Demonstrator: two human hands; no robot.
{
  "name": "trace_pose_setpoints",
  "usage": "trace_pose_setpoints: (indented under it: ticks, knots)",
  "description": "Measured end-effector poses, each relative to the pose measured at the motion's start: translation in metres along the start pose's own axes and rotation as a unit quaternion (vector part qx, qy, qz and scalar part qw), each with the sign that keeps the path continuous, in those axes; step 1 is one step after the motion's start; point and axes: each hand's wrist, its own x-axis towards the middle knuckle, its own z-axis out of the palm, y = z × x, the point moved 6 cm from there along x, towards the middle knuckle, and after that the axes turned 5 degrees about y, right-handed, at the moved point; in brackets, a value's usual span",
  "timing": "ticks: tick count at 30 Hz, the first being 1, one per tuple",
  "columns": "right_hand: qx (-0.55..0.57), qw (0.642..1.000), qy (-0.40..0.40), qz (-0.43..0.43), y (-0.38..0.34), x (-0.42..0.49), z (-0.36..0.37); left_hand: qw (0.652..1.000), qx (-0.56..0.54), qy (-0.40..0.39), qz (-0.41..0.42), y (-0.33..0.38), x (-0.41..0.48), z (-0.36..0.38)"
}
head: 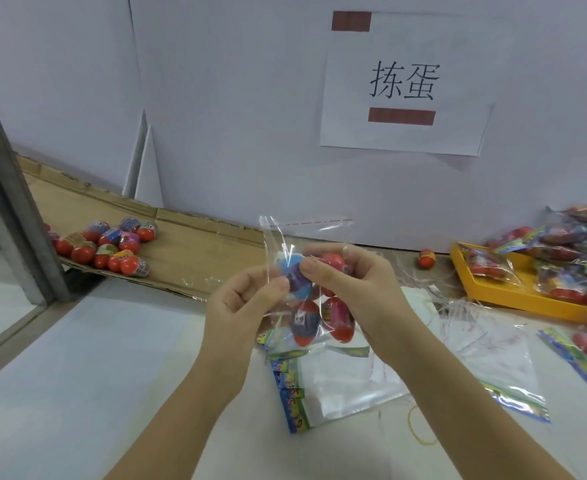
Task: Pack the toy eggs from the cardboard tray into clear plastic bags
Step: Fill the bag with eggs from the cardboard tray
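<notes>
Both hands hold the clear plastic bag [285, 237] above the counter [77, 375], its long axis hanging down and its mouth flap standing up. The left hand [247, 299] pinches the film beside a blue-capped egg [294, 271]. The right hand [361, 282] has its fingers curled round a red egg [333, 261] at the mouth, just above the bagged eggs [306, 323], so its way in is probably straight down. The loose eggs [112, 244] lie on the cardboard tray [188, 251] toward the counter's far left edge.

Toy eggs [112, 244] lie on the cardboard tray [188, 244] at left. At centre, a clear bag [285, 237] with eggs inside is above a stack of empty bags [337, 386] on the table [94, 358]. Packed bags [562, 258] pile on a plastic tray [513, 296] at right.
</notes>
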Motion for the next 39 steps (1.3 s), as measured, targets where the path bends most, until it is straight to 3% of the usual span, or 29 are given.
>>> trace_pose_setpoints:
  ticks: [6,12,23,26,28,30,32,33,39]
  knots:
    - [-0.032,0.999,-0.001,0.001,0.007,0.000,0.003,0.996,-0.037,0.074,0.024,0.006,0.000,-0.006]
    - [0.062,0.992,0.106,-0.037,0.008,0.002,-0.009,0.989,-0.043,0.140,0.026,0.004,-0.002,-0.011]
    - [0.017,0.997,0.063,-0.046,0.010,0.006,-0.008,0.979,-0.058,0.189,0.043,0.009,-0.004,-0.018]
    - [-0.015,0.994,0.092,-0.051,0.012,0.007,-0.013,0.982,-0.047,0.178,0.040,0.008,-0.004,-0.017]
    - [-0.134,0.963,0.179,-0.151,0.004,0.001,-0.022,0.983,-0.014,0.178,0.048,0.005,-0.005,-0.017]
    - [-0.263,0.880,0.226,-0.324,-0.016,-0.012,-0.017,0.980,0.043,0.183,0.064,0.004,-0.007,-0.017]
    - [-0.352,0.800,0.191,-0.446,-0.025,-0.024,-0.001,0.977,0.084,0.178,0.086,0.005,-0.008,-0.014]
    - [-0.382,0.779,0.171,-0.467,-0.025,-0.026,0.006,0.976,0.099,0.168,0.100,0.006,-0.009,-0.011]
    - [-0.400,0.808,0.125,-0.414,-0.016,-0.022,0.019,0.974,0.148,0.094,0.142,0.010,-0.019,0.006]
